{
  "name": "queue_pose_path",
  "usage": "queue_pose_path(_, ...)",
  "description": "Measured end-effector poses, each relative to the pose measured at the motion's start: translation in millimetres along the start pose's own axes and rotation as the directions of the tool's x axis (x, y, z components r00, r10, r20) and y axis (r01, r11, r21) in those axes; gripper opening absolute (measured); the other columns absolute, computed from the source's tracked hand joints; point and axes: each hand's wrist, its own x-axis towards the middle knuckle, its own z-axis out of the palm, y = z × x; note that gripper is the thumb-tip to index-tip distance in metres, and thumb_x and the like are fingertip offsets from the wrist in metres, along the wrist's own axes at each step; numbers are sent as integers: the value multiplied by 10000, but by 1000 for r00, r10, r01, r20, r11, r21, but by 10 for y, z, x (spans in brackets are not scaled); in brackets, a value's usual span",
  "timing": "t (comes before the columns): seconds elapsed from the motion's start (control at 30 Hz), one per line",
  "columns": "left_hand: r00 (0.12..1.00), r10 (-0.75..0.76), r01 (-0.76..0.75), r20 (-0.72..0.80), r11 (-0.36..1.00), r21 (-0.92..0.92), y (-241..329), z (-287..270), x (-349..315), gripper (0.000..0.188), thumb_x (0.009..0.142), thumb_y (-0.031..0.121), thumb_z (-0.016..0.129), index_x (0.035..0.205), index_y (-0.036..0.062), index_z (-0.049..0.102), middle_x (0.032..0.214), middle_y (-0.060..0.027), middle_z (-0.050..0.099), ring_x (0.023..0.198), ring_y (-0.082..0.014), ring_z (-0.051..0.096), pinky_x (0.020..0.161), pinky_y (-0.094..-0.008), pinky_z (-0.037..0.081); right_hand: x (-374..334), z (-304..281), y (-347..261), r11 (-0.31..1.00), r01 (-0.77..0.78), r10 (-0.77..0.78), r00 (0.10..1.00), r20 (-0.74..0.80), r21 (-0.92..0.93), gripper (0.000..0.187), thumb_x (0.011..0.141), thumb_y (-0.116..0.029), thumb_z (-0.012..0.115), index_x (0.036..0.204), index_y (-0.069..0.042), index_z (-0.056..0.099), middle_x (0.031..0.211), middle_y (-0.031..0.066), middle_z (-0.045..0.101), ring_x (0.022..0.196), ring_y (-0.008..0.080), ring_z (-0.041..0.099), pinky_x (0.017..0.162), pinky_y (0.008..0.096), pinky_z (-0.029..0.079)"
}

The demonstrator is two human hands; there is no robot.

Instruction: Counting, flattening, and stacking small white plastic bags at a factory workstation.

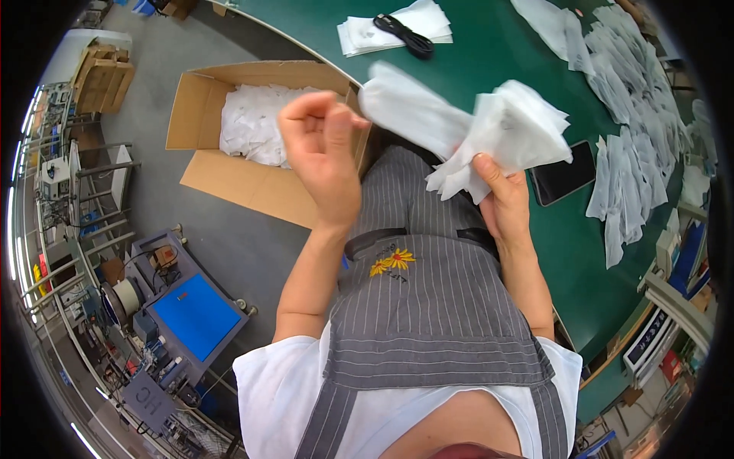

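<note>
My right hand [505, 199] is closed on a bunch of thin white bags [520, 126], thumb on top and the other fingers beneath. One long white bag [417, 111] sticks out from the bunch toward the left, slightly blurred. Beside its rounded far end, my left hand [325, 149] is raised with its fingers curled in and its thumb up. Whether anything is pinched there is hidden. A black smartphone [564, 174] lies on the green table [489, 34] just right of my right hand.
An open cardboard box [260, 187] of white bags [256, 122] stands at the left. A coiled black cable [405, 34] lies on flat white bags [355, 37] at the far side. Many filled white bags [634, 84] cover the table's right. A blue-topped cart [197, 314] stands lower left.
</note>
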Motion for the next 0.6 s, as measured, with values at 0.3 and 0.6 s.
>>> queue_pose_path(0.3, 898, -312, 393, 309, 885, -249, 77, 487, -193, 170, 879, 91, 584, 1009, -12, 550, 913, -29, 606, 826, -71, 558, 707, -217, 458, -196, -138, 3, 983, -4, 10, 999, -31, 185, 326, 855, -162, 614, 1127, -8, 519, 1048, 107, 598, 961, 199, 569, 881, 366, 454)
queue_pose_path(0.6, 863, -64, -155, 502, 911, 383, 198, 556, -244, 113, 762, -10, 636, 862, -16, 584, 724, -51, 542, 618, -112, 502, 569, -237, 414, -8, -68, -453, 973, 176, -168, 984, 67, -147, 360, 872, -141, 566, 1182, 22, 486, 1214, 169, 531, 1133, 235, 504, 959, 361, 392)
